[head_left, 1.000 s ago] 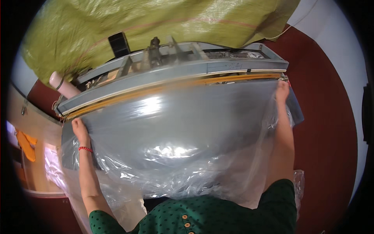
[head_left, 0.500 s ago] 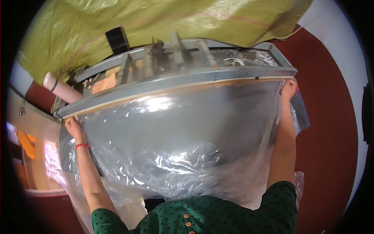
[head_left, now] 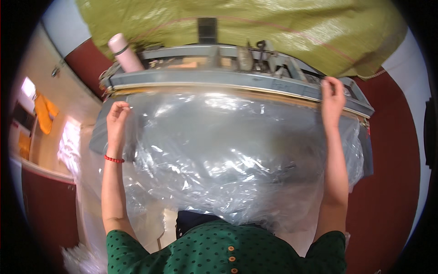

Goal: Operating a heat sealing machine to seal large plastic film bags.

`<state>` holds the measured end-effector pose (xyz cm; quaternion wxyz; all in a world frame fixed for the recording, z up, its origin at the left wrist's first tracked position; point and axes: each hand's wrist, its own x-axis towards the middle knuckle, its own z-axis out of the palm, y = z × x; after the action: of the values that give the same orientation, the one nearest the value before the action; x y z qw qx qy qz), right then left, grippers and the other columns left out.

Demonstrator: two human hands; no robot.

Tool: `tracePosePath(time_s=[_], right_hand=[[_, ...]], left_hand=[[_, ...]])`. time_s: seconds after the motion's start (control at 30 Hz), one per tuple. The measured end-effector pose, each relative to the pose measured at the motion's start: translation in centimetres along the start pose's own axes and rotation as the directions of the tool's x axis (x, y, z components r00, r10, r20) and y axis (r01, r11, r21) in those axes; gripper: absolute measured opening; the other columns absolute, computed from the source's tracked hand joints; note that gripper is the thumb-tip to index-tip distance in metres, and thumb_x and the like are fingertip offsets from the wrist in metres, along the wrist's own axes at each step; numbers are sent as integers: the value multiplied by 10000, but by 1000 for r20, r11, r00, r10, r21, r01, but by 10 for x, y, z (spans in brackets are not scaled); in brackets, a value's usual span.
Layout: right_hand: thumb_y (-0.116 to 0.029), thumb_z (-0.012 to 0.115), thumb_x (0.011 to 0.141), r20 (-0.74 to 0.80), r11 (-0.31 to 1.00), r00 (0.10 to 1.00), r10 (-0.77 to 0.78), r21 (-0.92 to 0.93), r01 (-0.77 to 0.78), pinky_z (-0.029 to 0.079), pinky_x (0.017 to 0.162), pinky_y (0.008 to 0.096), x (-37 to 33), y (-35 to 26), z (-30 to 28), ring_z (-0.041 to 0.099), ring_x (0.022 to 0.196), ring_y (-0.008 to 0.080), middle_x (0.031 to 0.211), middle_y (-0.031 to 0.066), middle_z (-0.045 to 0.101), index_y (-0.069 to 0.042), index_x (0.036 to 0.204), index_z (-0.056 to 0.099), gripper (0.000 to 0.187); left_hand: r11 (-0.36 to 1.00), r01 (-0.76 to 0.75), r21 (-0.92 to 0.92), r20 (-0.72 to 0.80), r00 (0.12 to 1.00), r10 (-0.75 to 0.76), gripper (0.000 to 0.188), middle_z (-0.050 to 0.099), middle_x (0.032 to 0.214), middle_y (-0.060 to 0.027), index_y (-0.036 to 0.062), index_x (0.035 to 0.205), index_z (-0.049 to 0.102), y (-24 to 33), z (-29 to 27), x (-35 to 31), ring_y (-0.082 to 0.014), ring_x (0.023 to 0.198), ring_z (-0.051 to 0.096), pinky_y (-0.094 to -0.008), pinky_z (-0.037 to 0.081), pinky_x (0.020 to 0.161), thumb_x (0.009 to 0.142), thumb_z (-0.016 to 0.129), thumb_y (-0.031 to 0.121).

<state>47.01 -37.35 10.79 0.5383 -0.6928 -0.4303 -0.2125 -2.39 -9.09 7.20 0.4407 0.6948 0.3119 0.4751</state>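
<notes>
Hanging by the upper left corner of the clear film (head_left: pixel 219 146), the left grip (head_left: pixel 117 119) has thumb and fingertips drawn close together; whether any film is pinched there, I cannot tell. The right grip (head_left: pixel 333 101) is raised in front of the grey frame (head_left: pixel 191 81), its fingers bent near the thumb; I cannot tell whether they hold anything. A red bracelet (head_left: pixel 114 159) circles the wrist just below the left grip. Between the two grips the film lies creased and shiny over the grey worktop (head_left: pixel 101 132), spreading down toward the green shirt (head_left: pixel 200 251). An orange strip (head_left: pixel 269 96) runs along the film's far edge and passes behind the right grip. Beyond the left grip, a pink bottle (head_left: pixel 127 58) leans at the frame. To the left of the right grip and farther out, a black tool (head_left: pixel 261 48) sits in the frame. Past both grips spreads a yellow-green tarp (head_left: pixel 283 20). Orange cloth (head_left: pixel 44 114) hangs well left of the left grip.
</notes>
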Motion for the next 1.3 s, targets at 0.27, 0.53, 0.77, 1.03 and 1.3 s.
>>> tracePosePath(time_s=[0.27,0.53,0.77,1.03,1.3], right_hand=[[-253,653,732,487,883,760,-431,399,246,439,632,331,-86,-234,152,566,771,251,821,90,595,-44,835,619,235],[-181,667,743,670,828,740,62,379,-413,401,556,217,-113,-139,153,504,602,66,654,16,599,-33,731,640,151],[-233,644,759,-20,855,916,400,-353,-381,443,676,273,-77,119,-85,571,698,116,747,85,649,-24,797,661,213],[-385,607,759,-523,159,742,419,-763,-627,453,697,394,-112,187,-319,599,801,317,859,155,636,-73,873,660,336],[-351,578,753,-506,193,680,531,-709,-679,464,729,414,-104,195,-318,592,870,326,937,142,625,-105,925,650,308]], left_hand=[[993,-119,25,-112,986,121,76,481,834,5,50,870,511,76,-54,-82,-75,762,448,-214,367,701,802,540,29],[916,329,228,315,866,-389,109,500,684,44,29,874,571,72,-88,-149,-51,629,458,-201,386,589,807,580,114],[608,379,697,314,601,-735,106,579,705,-43,25,874,599,-13,-177,-164,-112,593,528,-251,446,503,778,553,19],[547,-55,835,-161,927,339,100,526,603,-14,-14,747,560,9,-231,-8,-97,576,468,-253,395,536,793,524,67],[480,-77,874,137,986,-90,426,406,1298,-177,-19,1219,440,-68,-46,-13,-277,1235,350,-311,250,1023,867,497,213]])
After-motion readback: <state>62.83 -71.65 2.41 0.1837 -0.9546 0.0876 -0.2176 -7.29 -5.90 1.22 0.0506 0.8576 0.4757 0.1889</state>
